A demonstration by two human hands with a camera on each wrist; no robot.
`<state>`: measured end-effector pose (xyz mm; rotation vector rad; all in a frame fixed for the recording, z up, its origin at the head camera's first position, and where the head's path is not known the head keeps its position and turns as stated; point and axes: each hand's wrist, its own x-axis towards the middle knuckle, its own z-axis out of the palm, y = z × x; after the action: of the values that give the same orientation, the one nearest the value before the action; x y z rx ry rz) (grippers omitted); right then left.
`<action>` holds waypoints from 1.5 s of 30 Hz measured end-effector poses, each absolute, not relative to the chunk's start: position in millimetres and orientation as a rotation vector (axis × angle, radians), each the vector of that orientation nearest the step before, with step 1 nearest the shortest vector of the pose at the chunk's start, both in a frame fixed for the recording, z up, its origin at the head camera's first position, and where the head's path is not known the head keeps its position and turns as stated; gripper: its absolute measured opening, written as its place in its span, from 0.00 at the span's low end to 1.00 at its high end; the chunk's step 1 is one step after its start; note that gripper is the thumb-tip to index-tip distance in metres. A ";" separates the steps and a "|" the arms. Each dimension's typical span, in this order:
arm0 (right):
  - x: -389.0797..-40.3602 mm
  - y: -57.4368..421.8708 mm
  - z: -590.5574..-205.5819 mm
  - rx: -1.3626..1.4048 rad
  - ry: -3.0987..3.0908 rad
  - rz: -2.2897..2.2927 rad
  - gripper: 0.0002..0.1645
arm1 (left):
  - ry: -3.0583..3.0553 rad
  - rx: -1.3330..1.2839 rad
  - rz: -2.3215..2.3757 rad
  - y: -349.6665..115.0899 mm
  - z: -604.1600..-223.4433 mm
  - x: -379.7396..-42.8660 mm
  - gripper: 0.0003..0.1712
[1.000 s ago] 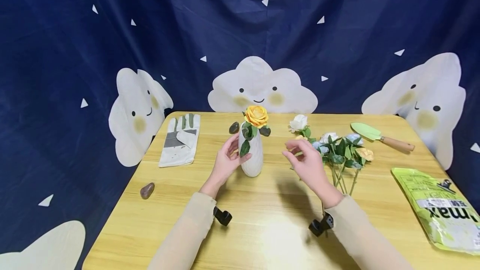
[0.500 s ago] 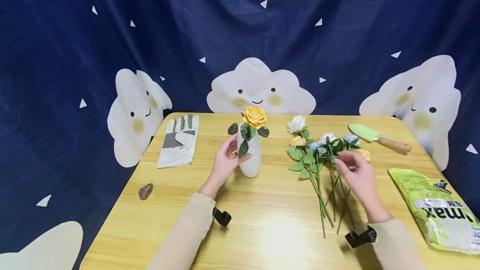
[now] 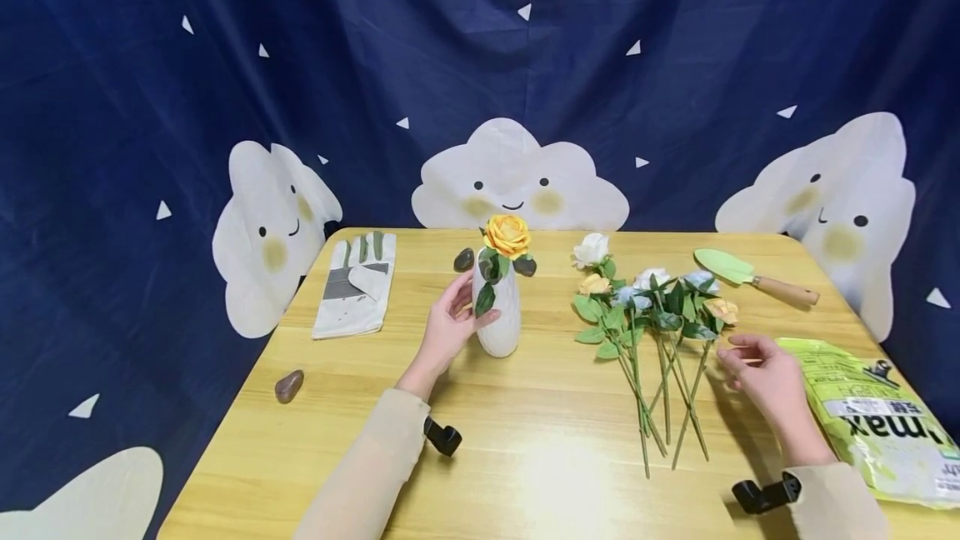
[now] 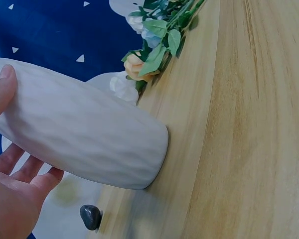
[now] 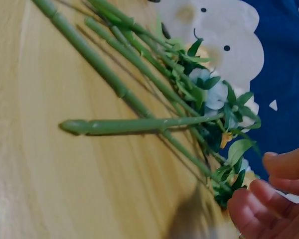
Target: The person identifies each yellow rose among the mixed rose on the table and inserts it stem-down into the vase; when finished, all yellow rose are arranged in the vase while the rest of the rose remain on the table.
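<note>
A white textured vase (image 3: 501, 325) stands upright near the middle of the table, a yellow-orange rose (image 3: 507, 237) with green leaves rising from its mouth. My left hand (image 3: 450, 322) holds the vase from its left side; the left wrist view shows the thumb on one face and fingers (image 4: 27, 174) along the other. My right hand (image 3: 767, 369) hovers to the right of a bunch of artificial flowers (image 3: 660, 307), fingers loosely bent and holding nothing. White, pale blue and peach blooms make up the bunch, with green stems (image 5: 124, 127) that cross and point toward me.
A work glove (image 3: 356, 286) lies at the back left, with a brown stone (image 3: 288, 387) nearer. Dark stones (image 3: 464, 260) flank the vase behind. To the right are a green trowel (image 3: 753, 275) with a wooden handle and a lime-green bag (image 3: 877, 423) with a black clip.
My right hand has moved right, from beside the vase, across the flower bunch to its right side, uncovering the flowers and stems. The left hand stays on the vase.
</note>
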<state>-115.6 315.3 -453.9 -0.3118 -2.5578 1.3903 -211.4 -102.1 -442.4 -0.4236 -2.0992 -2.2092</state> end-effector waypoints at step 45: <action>-139.6 370.6 -458.3 -0.325 -1.781 1.974 0.21 | -2.114 -0.427 -2.173 -102.7 -448.2 -212.4 0.41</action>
<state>-139.6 370.6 -458.3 -0.3246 -1.7815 1.9736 -212.4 -102.7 -448.2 -0.4268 -2.1137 -2.1734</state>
